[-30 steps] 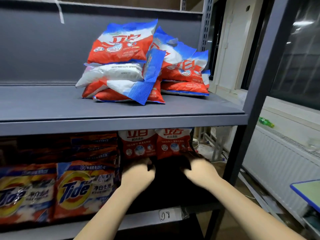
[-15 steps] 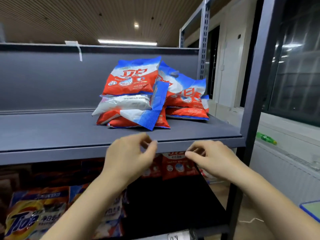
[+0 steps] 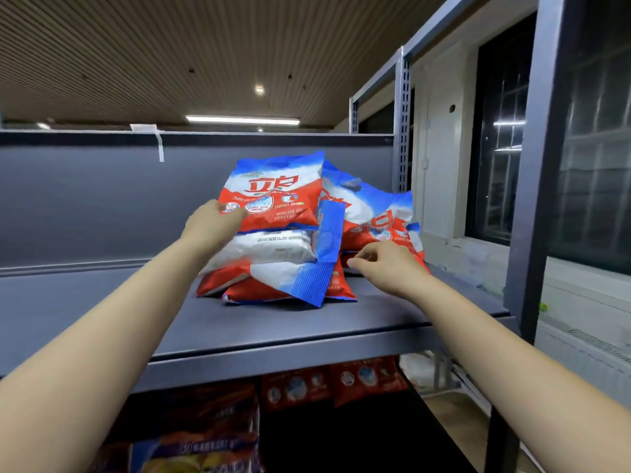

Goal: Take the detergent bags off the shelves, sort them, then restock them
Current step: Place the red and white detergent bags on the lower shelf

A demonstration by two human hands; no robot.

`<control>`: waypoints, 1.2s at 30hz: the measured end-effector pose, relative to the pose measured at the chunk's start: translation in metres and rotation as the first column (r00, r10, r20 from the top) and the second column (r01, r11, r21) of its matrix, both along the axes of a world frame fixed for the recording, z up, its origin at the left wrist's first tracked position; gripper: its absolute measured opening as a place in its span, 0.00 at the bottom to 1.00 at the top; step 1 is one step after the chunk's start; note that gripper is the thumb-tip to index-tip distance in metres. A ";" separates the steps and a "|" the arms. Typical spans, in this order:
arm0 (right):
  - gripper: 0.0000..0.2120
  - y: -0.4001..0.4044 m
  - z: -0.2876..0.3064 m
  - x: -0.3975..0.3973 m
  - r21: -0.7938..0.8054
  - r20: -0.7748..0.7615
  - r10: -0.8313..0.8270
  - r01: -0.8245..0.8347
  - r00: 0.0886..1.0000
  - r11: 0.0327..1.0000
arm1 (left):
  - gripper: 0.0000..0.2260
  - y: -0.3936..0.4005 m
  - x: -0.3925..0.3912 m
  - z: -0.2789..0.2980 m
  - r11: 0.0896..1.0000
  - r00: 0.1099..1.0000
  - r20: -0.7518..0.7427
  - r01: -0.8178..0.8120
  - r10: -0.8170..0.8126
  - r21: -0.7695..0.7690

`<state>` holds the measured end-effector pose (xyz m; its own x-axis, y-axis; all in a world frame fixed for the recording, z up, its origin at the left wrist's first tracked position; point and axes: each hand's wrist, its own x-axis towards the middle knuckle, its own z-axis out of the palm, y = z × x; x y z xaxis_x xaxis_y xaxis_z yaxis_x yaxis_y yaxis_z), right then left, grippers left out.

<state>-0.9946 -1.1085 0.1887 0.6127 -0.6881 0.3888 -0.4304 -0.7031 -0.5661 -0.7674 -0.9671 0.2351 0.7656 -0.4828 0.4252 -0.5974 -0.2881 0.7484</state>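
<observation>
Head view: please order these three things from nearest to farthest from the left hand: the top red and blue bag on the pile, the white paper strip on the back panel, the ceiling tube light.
From the left hand:
1. Top red and blue bag: touching the hand, on top of the pile.
2. White paper strip: hanging over the back panel's top edge, up and to the left.
3. Ceiling tube light: beyond the shelf, overhead.

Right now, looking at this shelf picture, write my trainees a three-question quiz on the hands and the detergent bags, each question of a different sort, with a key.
1. True or false: the left hand touches the top bag of the pile.
2. Multiple choice: the pile of bags lies on (A) the floor, (B) the upper shelf, (C) the windowsill.
3. Fill in: the right hand reaches, fingers curled, toward the bags on the ____ side of the pile.

Key: 1 true; 2 B; 3 right.
</observation>
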 end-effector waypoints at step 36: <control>0.24 -0.004 0.030 0.125 -0.065 0.033 -0.271 0.272 0.962 0.960 | 0.13 0.054 0.088 -0.021 0.530 0.927 -0.327 -0.373 0.183 -0.762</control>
<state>-0.8693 -1.1124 0.2192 0.3966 -0.7987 0.4525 -0.5978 -0.5988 -0.5330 -0.6793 -0.9136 0.2141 0.9045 0.2365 0.3549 -0.4207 0.3580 0.8336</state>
